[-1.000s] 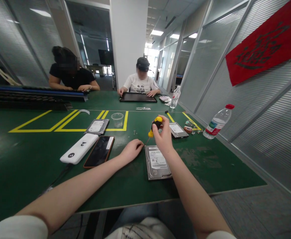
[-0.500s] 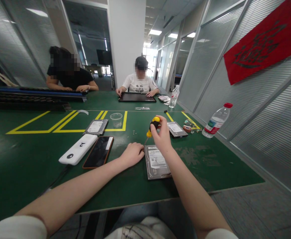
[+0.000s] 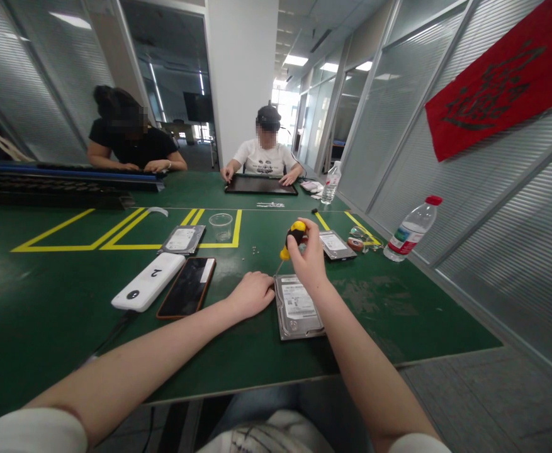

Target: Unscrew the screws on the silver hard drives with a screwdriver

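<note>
My right hand (image 3: 308, 255) is closed around the yellow and black handle of a screwdriver (image 3: 295, 234). Its thin shaft slants down to the far left corner of a silver hard drive (image 3: 299, 305) lying label up on the green table. Beside that corner rests my left hand (image 3: 253, 293), its fingers together and curled at the drive's left edge; whether they pinch anything small is hidden. Several tiny screws (image 3: 255, 250) lie on the table beyond my left hand.
Left of my hands are a phone (image 3: 187, 288), a white power bank (image 3: 148, 282), a second drive (image 3: 182, 240) and a clear cup (image 3: 221, 227). Rightward are a third drive (image 3: 336, 245) and a bottle (image 3: 412, 228). Two people sit across, one touching a dark panel (image 3: 260, 184).
The screwdriver handle and my right hand have shifted very slightly right. My left hand stays at the drive's corner.
</note>
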Action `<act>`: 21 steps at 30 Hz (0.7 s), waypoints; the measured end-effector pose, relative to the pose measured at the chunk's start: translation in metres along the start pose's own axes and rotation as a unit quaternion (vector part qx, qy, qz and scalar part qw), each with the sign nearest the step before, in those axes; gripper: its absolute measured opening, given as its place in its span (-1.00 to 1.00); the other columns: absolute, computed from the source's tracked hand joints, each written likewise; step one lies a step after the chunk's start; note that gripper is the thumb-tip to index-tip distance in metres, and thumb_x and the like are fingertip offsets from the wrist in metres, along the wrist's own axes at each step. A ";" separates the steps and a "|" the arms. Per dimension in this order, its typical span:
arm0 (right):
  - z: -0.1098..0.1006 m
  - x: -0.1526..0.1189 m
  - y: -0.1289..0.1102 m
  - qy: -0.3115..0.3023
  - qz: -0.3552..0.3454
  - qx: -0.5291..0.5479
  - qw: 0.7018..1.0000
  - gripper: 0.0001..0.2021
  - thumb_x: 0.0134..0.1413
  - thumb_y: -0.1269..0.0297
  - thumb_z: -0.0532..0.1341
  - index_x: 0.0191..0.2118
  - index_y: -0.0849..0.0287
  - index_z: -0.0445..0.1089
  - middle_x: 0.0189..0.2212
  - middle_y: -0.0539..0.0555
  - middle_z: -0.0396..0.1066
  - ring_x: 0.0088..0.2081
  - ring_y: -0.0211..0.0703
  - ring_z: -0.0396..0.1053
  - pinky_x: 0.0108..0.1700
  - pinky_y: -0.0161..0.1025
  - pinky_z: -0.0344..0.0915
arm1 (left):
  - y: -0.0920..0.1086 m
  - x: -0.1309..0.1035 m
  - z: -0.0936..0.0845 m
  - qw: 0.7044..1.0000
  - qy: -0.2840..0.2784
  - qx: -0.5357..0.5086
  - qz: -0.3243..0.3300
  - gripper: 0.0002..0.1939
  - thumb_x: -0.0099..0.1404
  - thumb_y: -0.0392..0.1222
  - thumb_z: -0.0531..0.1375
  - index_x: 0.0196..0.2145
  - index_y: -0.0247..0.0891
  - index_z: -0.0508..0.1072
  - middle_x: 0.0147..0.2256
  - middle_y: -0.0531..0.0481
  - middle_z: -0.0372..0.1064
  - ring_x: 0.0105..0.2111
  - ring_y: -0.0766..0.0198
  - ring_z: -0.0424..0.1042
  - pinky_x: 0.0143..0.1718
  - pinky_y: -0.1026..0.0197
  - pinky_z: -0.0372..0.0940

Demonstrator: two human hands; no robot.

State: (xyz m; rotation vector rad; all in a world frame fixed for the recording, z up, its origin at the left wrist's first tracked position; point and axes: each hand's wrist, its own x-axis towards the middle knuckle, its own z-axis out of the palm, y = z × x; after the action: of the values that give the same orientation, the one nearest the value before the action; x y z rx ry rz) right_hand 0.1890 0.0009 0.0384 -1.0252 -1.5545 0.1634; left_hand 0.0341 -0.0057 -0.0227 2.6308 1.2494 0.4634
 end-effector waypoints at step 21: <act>-0.001 0.000 0.001 0.034 0.000 0.017 0.999 -0.63 0.15 0.21 0.12 0.07 0.13 0.19 -0.10 0.17 0.35 -0.15 -0.11 0.36 -0.11 -0.12 0.33 | -0.027 0.017 0.012 0.976 0.104 -0.188 -0.033 -0.89 0.27 -0.29 0.18 -0.26 -0.28 0.51 -0.30 -0.06 0.48 -0.26 0.17 0.46 -0.16 0.17 0.33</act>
State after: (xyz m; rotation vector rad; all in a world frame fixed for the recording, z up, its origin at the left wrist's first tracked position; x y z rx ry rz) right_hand 0.1900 0.0013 0.0385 -0.9945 -1.4856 0.1547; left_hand 0.0292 0.0237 -0.0389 2.2611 1.1637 0.8884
